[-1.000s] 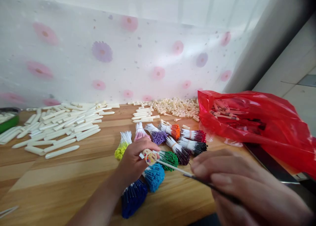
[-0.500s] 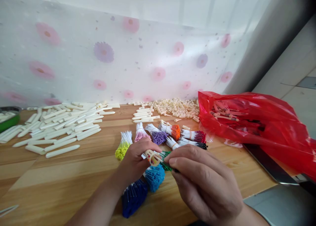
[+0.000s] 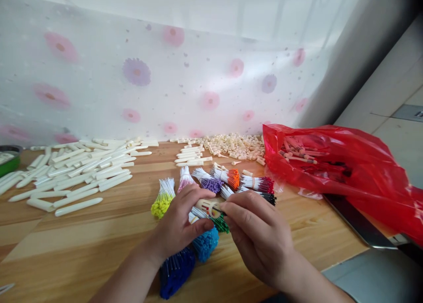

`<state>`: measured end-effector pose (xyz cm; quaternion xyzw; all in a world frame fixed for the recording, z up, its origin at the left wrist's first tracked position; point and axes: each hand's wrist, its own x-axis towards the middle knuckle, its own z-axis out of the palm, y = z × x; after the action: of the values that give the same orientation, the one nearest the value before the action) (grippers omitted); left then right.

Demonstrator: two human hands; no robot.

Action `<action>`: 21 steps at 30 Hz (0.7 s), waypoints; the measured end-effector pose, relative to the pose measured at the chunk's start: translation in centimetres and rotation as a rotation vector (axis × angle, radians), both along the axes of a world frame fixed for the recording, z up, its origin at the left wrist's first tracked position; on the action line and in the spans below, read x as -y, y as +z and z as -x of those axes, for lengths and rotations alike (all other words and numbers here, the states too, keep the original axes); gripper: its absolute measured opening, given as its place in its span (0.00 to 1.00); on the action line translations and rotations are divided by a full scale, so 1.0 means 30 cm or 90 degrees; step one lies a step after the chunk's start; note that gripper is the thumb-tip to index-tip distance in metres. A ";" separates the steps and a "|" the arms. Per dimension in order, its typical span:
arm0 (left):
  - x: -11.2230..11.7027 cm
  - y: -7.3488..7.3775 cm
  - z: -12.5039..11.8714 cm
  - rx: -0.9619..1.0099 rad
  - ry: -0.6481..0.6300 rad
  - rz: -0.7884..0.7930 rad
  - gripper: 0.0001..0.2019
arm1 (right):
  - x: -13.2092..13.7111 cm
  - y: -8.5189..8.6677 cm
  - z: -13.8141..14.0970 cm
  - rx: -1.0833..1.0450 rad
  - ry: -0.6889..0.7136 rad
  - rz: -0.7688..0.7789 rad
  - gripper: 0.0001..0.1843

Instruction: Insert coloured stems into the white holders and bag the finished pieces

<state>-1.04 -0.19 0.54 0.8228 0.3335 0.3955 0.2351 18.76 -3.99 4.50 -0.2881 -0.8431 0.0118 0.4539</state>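
Note:
My left hand (image 3: 180, 221) is closed round a short cream slotted tube (image 3: 207, 207), tilted so its open end faces right and toward me. Small red and dark bits show in its slots. My right hand (image 3: 259, 237) pinches a thin dark-ended stick (image 3: 222, 212) at the tube's mouth; how far it goes in is hidden. Beneath and around the hands lie bundles of thin white sticks with coloured ends: yellow (image 3: 161, 203), light blue (image 3: 206, 243), dark blue (image 3: 176, 274), green (image 3: 220, 224), purple (image 3: 212, 185), orange (image 3: 233, 177) and black (image 3: 270, 198).
Many long cream pen barrels (image 3: 79, 203) are spread on the wooden table (image 3: 109, 250) at left, near a green bowl (image 3: 9, 165). Small slotted cream tubes (image 3: 238, 145) are heaped at the back. An open red plastic bag (image 3: 357, 162) holding assembled pieces lies at right, above a dark flat object (image 3: 358, 221).
My right hand has brought the thin stick to the tube's mouth. The tube has turned more sideways, and my left thumb has shifted below it. The view has moved slightly.

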 end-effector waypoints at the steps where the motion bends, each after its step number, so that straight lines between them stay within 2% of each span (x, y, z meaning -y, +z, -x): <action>1: 0.003 0.001 0.003 -0.018 0.004 -0.002 0.21 | -0.002 -0.009 0.001 -0.003 -0.014 -0.001 0.15; 6: 0.010 -0.005 0.006 -0.060 0.019 -0.032 0.17 | -0.014 -0.030 0.006 -0.072 -0.060 0.006 0.10; 12: -0.001 -0.013 -0.002 -0.081 0.053 -0.131 0.17 | -0.040 -0.039 0.024 -0.103 -0.050 0.033 0.08; 21: -0.004 -0.005 -0.014 -0.132 0.185 -0.306 0.15 | -0.025 -0.047 0.051 -0.228 -0.068 0.210 0.07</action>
<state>-0.64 -0.06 0.39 0.8346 0.3668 0.4064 -0.0607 17.23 -3.25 3.08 -0.3961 -0.7191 0.1762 0.5430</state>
